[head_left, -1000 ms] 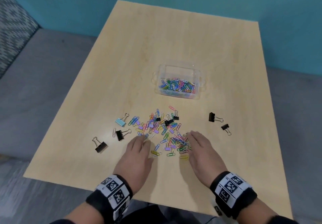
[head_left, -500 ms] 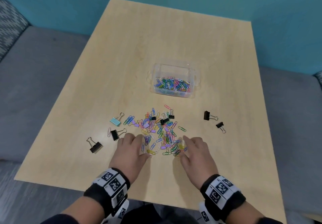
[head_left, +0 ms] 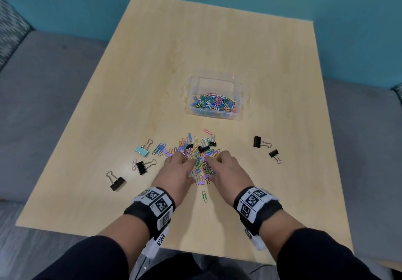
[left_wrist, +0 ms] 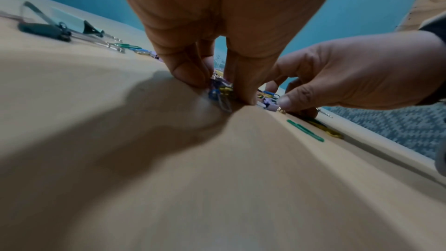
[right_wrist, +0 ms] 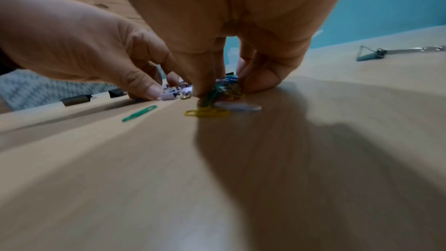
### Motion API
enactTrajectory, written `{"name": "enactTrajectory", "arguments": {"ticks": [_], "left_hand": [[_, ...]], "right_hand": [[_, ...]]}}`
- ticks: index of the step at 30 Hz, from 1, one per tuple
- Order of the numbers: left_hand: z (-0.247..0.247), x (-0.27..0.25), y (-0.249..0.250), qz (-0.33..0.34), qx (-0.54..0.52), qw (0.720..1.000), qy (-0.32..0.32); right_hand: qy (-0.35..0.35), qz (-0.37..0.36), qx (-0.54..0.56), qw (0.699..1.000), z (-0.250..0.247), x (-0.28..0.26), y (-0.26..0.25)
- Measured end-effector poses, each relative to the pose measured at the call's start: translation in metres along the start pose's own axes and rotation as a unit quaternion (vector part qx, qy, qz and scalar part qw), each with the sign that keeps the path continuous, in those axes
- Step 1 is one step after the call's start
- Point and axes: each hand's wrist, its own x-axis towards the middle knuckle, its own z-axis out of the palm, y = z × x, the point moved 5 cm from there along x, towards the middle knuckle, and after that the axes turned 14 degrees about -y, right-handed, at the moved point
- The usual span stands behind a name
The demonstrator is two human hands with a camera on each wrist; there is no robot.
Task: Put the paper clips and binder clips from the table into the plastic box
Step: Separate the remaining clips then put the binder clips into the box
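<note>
hands (head_left: pixel 202 170) now closer together

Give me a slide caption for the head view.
Both hands, left hand and right hand, gather the paper clip pile on the table; plastic box waits beyond.

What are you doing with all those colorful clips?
A person is tidying clips into a clear plastic box on a wooden table. The box already holds lots of paper clips. Both hands, the left hand and right hand, are scooping together a pile of paper clips between them. Several binder clips, like a light blue one, lie scattered around.
</note>
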Motion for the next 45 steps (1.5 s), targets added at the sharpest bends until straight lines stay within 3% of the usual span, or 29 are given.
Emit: {"name": "enactTrajectory", "arguments": {"ticks": [11,17,21,24,29,32,34,37,41,45], "left_hand": [[-0.002,0.001,0.006,0.019,0.126,0.992,0.012],[-0.008,-0.002,0.006,0.022,0.126,0.992,0.019],[-0.017,-0.003,-0.004,0.001,0.011,0.998,0.059],[-0.024,-0.005,-0.013,-0.025,-0.121,0.990,0.072],[-0.041,-0.007,-0.019,-0.048,-0.375,0.924,0.053],[-0.068,0.004,-0.012,-0.043,-0.453,0.889,0.047],[-0.092,0.020,-0.007,-0.021,-0.466,0.883,0.053],[-0.133,0.051,0.003,0.011,-0.422,0.903,0.084],[-0.176,0.093,0.030,0.048,-0.297,0.947,0.116],[-0.184,0.109,0.049,0.058,-0.230,0.966,0.103]], "right_hand": [[0.014,-0.027,-0.054,0.998,-0.008,-0.001,0.003],[0.024,0.004,0.044,0.999,-0.018,-0.006,0.019],[0.035,0.039,0.184,0.982,-0.022,-0.007,0.034],[0.001,0.080,0.313,0.947,-0.020,-0.004,0.046],[-0.048,0.090,0.509,0.855,-0.027,-0.001,0.057],[-0.065,0.087,0.531,0.840,-0.050,0.007,0.061],[-0.062,0.077,0.534,0.840,-0.072,0.020,0.063],[-0.008,0.059,0.529,0.846,-0.116,0.046,0.068],[0.080,0.068,0.426,0.899,-0.165,0.077,0.068],[0.075,0.048,0.338,0.937,-0.185,0.091,0.051]]}}
